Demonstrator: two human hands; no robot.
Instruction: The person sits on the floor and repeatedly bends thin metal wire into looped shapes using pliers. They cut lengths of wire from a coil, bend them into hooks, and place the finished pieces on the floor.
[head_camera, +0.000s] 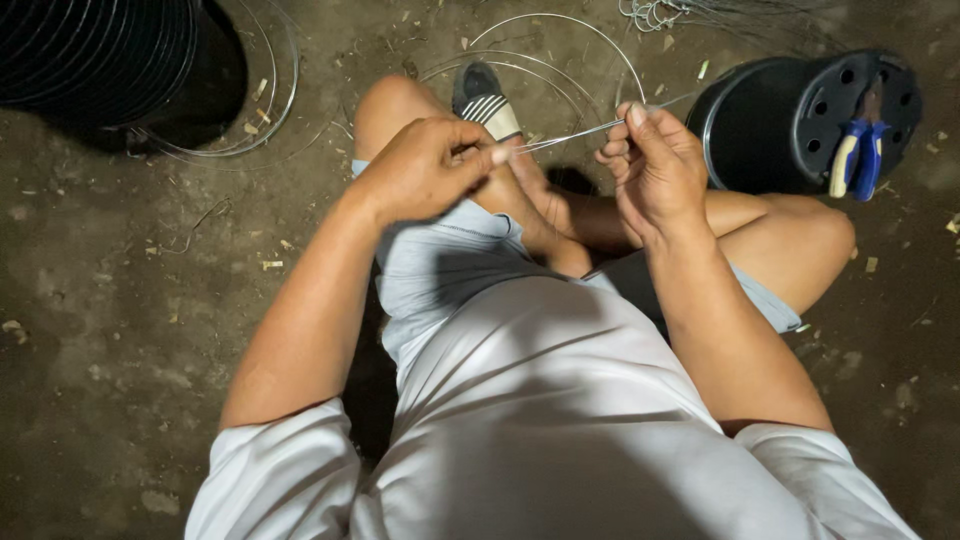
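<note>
Both hands are working at chest level over the person's folded legs: the left hand (425, 165) is pinching closed on one end of a short run of thin silver wire (565, 137), and the right hand (655, 170) is clamping thumb and forefinger on the other end, so the wire is stretching taut between them, slightly rising toward the right. Past the right hand's grip the wire is curving up and away into large loops (560, 45) that are lying on the dirt floor (110, 300) just beyond a striped sandal (487, 98).

As a judgement, the work is sitting somewhere in its middle: the loops look already formed, while the stretch between the fingers is straight and I cannot tell whether any twist or tie is made there yet.

Further out, an upturned black plastic pot (800, 125) is standing near the right knee, with blue-handled pliers (860, 150) resting untouched on its perforated base. A dark ribbed cylinder (100, 50) with more wire rings at its foot is occupying the upper left, and a tangle of wire (690, 12) is lying at the top edge.
</note>
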